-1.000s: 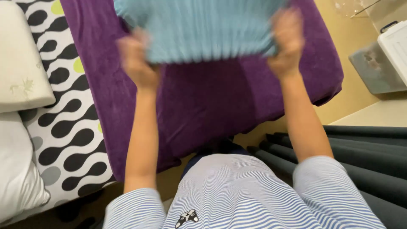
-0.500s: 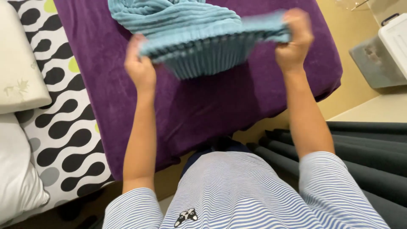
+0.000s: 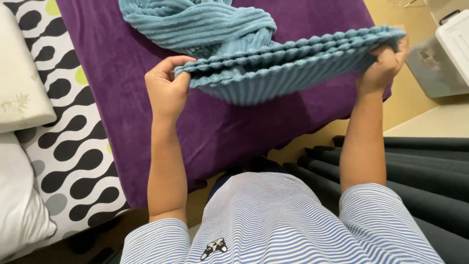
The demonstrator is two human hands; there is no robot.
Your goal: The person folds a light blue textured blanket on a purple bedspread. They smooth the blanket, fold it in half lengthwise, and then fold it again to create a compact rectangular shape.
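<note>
Gripping a ribbed blue plush blanket (image 3: 288, 63) by its doubled edge, left hand (image 3: 166, 90) and right hand (image 3: 383, 63) hold it stretched, wide apart, above the purple-covered bed (image 3: 112, 83), its far end bunched on the cover; mid-fold, seemingly, needing corners kept level.

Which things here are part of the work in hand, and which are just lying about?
In hand: ribbed blue blanket, gripped at its edge by the left hand and right hand; purple cover beneath it.

Lying about: pillows, black-and-white patterned sheet, white storage box, dark pleated curtain.
</note>
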